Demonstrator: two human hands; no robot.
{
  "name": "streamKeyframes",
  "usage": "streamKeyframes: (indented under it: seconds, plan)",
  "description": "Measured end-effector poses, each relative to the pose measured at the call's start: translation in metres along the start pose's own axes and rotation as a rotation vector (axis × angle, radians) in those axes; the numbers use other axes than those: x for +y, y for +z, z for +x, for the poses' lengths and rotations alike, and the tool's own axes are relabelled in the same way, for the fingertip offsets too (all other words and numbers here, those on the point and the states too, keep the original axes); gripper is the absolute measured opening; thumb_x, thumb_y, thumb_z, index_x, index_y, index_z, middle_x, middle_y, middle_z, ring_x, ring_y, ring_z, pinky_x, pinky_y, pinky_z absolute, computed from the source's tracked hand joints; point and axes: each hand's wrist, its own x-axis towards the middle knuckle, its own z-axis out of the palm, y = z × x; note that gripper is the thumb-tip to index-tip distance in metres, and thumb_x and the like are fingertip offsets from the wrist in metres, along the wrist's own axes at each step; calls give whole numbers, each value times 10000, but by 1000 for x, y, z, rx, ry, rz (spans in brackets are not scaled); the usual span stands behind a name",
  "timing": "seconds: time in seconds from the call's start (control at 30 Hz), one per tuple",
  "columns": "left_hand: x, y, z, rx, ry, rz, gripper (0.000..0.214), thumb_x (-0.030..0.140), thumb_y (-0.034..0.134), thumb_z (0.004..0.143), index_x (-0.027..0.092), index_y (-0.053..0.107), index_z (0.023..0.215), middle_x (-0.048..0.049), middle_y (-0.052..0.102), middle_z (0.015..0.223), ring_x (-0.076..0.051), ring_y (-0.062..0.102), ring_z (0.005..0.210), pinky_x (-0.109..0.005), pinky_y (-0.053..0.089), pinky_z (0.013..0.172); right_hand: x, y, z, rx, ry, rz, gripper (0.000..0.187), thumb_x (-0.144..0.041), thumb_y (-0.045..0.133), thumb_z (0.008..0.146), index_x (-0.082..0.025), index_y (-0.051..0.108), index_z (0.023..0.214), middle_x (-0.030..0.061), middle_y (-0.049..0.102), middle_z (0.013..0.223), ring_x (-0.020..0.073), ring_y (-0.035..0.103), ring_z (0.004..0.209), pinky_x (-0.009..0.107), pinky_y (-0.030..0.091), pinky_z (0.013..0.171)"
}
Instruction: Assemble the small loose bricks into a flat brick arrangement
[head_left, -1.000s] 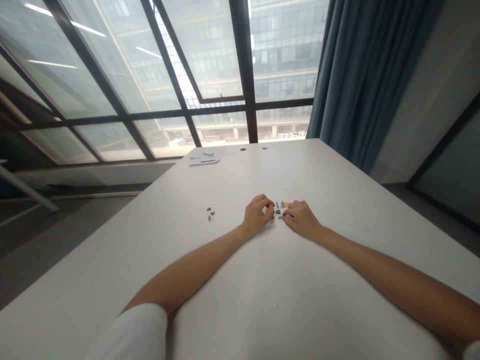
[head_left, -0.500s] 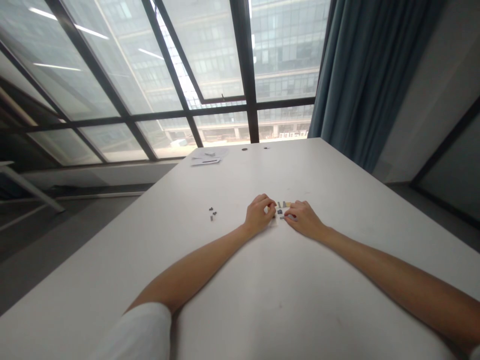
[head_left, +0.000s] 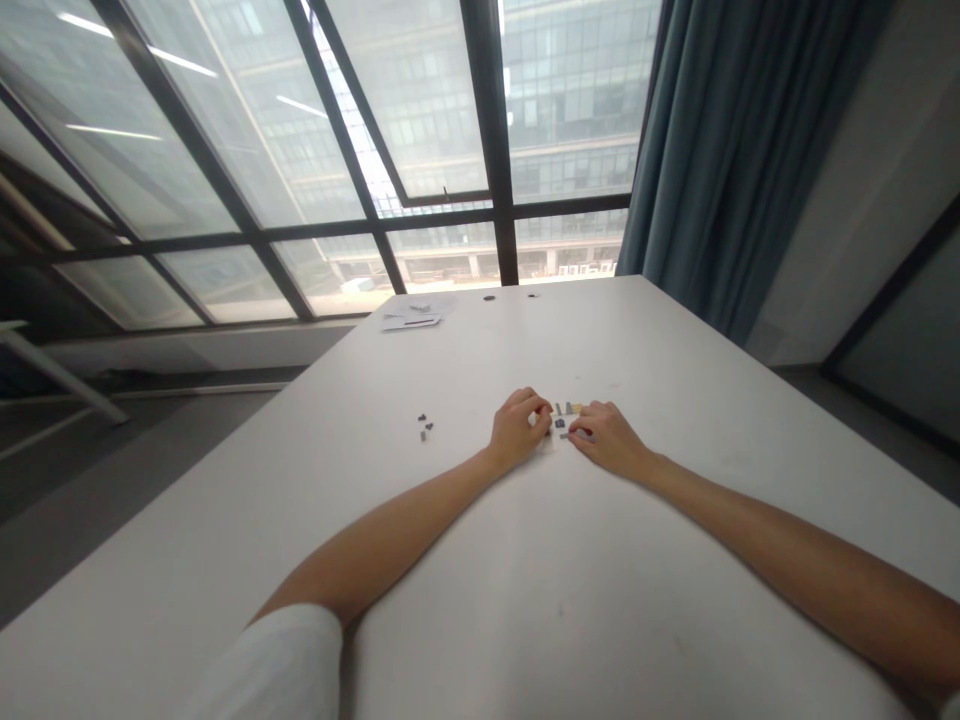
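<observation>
My left hand (head_left: 517,428) rests on the white table with its fingers curled and thumb brought in. Something pale shows under its fingertips, too small to name. A short way to the right, my right hand (head_left: 609,438) is curled too, its fingertips at a small grey piece (head_left: 564,436). Between the hands lies a small dark part (head_left: 559,423). Just beyond it is a thin yellow strip (head_left: 576,408) with grey pieces (head_left: 559,409) beside it, partly covered by my right fingers. What either hand grips is hidden.
Several small dark and grey pieces (head_left: 426,427) lie on the table (head_left: 465,560) to the left of my hands. Sheets of paper (head_left: 412,322) are at the far left edge. A dark round disc (head_left: 489,298) sits near the far edge, by the window.
</observation>
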Motion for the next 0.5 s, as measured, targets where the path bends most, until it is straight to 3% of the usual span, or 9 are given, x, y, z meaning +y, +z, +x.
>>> streamKeyframes:
  seconds: [0.5]
  plan:
    - [-1,1,0,-14,-16,6,153,159,565,895,219,666,798,-16,635,824,-169,597,857,-305,484,799,1,0,0,10,-14,29,90,-218,698,883,-202,743,807,34,676,798,193,555,810,335,357,784]
